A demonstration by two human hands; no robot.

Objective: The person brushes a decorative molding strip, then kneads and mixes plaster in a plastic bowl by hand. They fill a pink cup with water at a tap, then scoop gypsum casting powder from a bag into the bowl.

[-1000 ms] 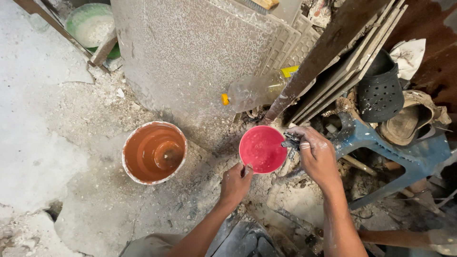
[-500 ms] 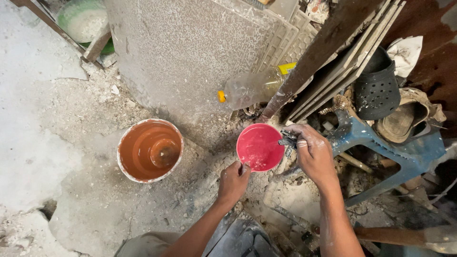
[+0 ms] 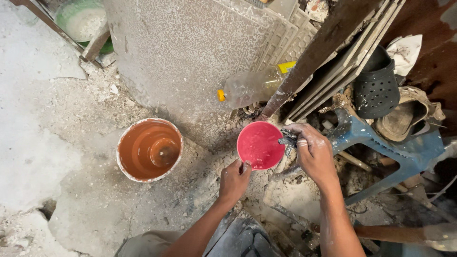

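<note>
1. Head cam: left hand (image 3: 234, 178) pinches near rim of red bowl (image 3: 260, 145), fingers curled.
2. Right hand (image 3: 312, 152) closed on small dark tool (image 3: 287, 138) at bowl's far edge.
3. Bowl sits low over rubble, orange bucket (image 3: 149, 149) well apart, left.

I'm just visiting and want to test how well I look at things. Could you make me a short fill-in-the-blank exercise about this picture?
1. Both hands hold a small bowl whose colour is ____.
2. The left hand grips the bowl's near rim; the right hand is at its ____ side.
3. On the floor left of the bowl stands an orange ____.
4. A clear bottle lying above the bowl has a ____ cap.

Missing words: red; right; bucket; yellow
</note>
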